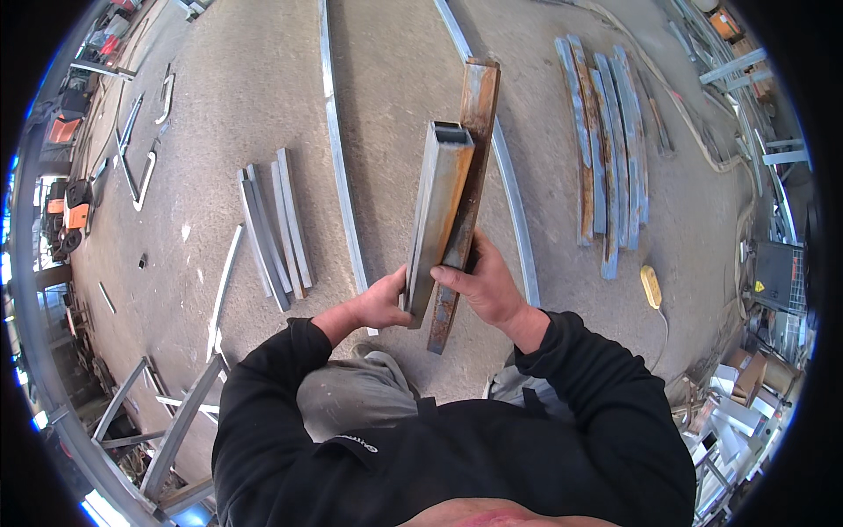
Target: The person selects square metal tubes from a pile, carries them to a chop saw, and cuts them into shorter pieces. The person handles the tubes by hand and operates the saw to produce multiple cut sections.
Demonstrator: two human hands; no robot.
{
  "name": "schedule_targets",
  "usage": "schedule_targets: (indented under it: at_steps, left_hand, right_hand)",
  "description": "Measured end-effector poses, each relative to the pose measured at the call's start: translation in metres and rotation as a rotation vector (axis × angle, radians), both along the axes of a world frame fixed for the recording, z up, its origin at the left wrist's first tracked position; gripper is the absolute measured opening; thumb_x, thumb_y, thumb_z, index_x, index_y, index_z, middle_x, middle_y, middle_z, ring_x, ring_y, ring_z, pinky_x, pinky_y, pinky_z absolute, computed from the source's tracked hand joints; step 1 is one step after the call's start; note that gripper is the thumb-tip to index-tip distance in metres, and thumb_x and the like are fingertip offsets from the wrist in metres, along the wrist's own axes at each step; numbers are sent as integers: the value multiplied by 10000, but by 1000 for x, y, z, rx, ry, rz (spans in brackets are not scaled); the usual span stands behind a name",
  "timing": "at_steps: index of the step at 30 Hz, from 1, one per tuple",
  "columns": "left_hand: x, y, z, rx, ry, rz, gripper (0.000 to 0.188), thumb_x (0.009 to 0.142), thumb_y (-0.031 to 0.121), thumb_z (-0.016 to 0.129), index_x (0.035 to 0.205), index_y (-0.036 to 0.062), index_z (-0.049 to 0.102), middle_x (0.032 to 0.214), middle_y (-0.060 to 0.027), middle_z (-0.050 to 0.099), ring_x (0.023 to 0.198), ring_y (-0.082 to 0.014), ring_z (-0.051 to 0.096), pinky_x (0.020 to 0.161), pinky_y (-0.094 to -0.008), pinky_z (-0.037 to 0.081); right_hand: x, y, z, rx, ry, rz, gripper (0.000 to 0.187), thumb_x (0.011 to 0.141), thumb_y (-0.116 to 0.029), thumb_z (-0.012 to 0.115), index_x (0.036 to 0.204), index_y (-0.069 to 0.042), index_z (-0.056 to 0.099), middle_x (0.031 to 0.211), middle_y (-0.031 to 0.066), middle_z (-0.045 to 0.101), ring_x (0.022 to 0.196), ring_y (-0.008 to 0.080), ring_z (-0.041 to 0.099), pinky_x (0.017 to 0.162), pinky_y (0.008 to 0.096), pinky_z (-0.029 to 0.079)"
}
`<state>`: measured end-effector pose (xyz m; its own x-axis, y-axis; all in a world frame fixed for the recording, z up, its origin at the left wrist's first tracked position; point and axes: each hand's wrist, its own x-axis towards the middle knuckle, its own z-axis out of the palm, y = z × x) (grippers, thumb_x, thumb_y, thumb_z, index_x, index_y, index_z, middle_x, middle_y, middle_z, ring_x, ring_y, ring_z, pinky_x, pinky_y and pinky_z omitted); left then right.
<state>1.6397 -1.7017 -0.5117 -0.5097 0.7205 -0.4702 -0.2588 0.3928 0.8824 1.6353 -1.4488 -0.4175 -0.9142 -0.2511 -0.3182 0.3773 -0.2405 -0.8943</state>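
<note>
From where I stand, the concrete floor gives the most room on the left, between a long metal strip and the bent white frame. A second long strip runs down the other side, so the person works in a lane between two edges. Farther right, a bundle of bars bounds the space, with a yellow handset on a cord below it.

The hollow tube and the rusty bar are held up side by side before the body, tops leaning right; whether they touch I can't tell. The left hand is partly closed about the tube's lower end, some fingers hidden. The right hand grips the bar low, thumb across its near face and fingers behind.

The tube is smooth grey metal, square-mouthed, with an orange stain (rust, by its look) along one face; the bar is brown and scabby. Short grey lengths lie left, straight and narrow.
</note>
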Motion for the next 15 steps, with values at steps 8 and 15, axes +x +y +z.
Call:
schedule_targets:
  at_steps: [8,15]
  left_hand:
    - [6,9,9,138,138,46,996,749,154,865,1559,-11,310,1288,-240,650,1195,-328,669,1035,-406,536]
    - [9,17,30,-139,313,-20,871,751,255,927,1316,-128,386,1041,-328,699,979,-483,729,839,-482,597]
  right_hand:
    - [12,-11,-19,208,77,-123,743,851,-236,937,1397,14,500,1229,120,677,1124,198,671,991,360,548]
    - [12,-10,-32,293,94,-177,755,841,-225,929,1402,16,486,1242,156,686,1126,221,693,979,371,558]
